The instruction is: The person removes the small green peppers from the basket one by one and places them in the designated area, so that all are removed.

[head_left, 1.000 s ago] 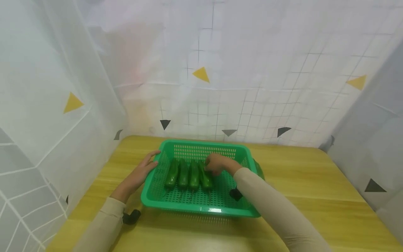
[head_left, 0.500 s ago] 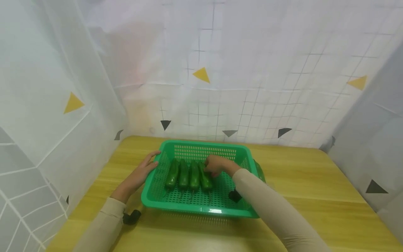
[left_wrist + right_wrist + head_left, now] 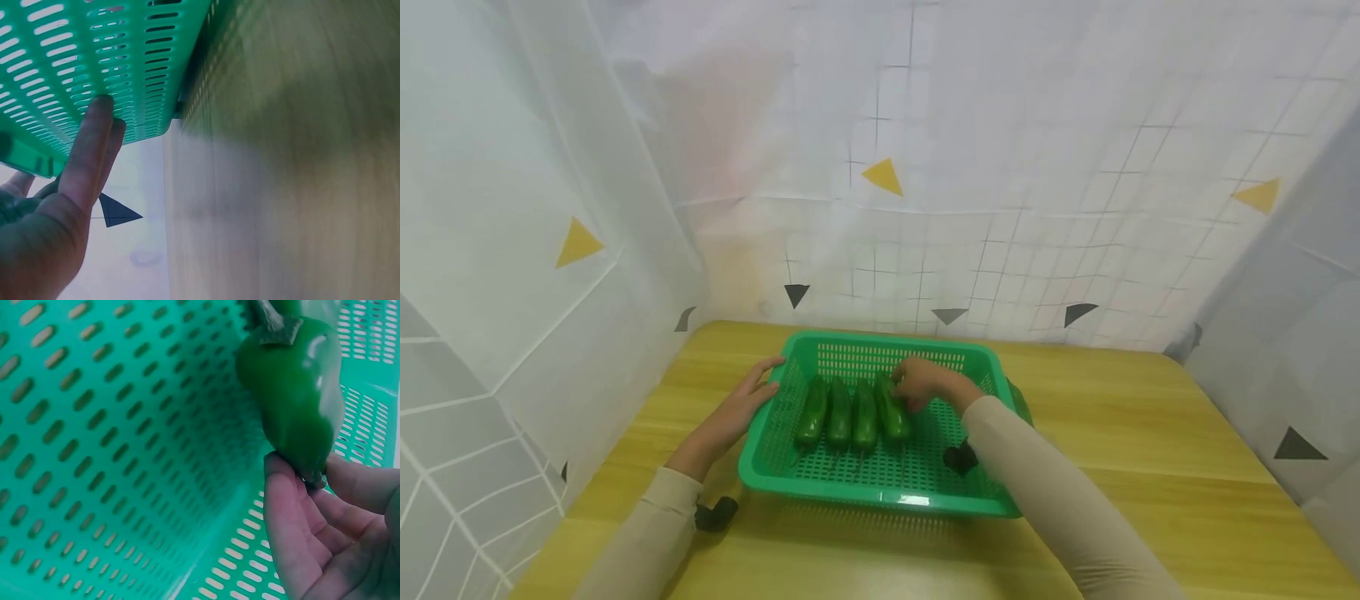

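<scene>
Several long green peppers lie side by side in a green plastic basket (image 3: 808, 490), stems toward me. My right hand (image 3: 919, 382) reaches over the basket's right part and pinches the tip of the rightmost green pepper (image 3: 895, 417) between thumb and fingers. The right wrist view shows this pepper (image 3: 294, 394) with its stem end away from the hand (image 3: 337, 531). Outside the basket, my left hand (image 3: 737, 410) rests on the left rim. From the left wrist view, straight fingers (image 3: 87, 150) of that hand touch the slotted outer wall (image 3: 137, 69).
Beyond the basket's right wall, a dark green rounded thing (image 3: 1019, 402) shows partly. The basket stands on a yellow wood-grain table (image 3: 1120, 417). White sheeting (image 3: 1000, 167) with triangles and grid lines encloses the back and sides. Each wrist wears a black camera (image 3: 717, 514).
The rightmost pepper has shifted slightly away from me along with my right hand. My left hand stays at the rim, and the other peppers keep their places.
</scene>
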{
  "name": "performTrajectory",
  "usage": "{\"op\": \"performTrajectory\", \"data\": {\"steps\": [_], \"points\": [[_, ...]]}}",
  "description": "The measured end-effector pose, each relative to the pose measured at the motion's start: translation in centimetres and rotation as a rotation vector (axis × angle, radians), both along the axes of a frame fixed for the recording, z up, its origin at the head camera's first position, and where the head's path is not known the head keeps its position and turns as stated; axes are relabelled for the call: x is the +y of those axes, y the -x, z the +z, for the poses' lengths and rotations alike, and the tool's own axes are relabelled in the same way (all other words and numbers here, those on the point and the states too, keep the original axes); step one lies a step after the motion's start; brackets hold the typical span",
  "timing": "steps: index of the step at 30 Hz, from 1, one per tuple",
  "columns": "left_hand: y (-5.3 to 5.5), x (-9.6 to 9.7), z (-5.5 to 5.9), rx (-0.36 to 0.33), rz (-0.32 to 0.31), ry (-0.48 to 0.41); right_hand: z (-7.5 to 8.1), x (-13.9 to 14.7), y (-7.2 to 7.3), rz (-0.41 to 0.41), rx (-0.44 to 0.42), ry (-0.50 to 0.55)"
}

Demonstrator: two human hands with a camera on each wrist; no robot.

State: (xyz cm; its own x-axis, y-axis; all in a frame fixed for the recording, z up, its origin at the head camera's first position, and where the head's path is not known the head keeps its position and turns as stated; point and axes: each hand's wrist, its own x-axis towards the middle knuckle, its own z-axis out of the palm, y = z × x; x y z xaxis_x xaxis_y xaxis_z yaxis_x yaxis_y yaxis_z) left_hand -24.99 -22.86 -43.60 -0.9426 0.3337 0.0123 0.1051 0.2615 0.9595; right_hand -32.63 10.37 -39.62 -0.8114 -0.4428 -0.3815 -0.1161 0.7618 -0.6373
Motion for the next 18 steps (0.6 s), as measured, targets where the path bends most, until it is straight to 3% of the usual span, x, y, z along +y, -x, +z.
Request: {"op": "performTrajectory", "data": {"steps": [6,18], "points": [[-0.1,0.0,0.2,-0.009,-0.008,-0.020,0.9,0.3,-0.2,-0.028,0.017,0.051],[0.0,-0.1,0.0,-0.002,0.000,-0.004,3.0,1.5,-0.1,-0.002,0.014,0.169]]}}
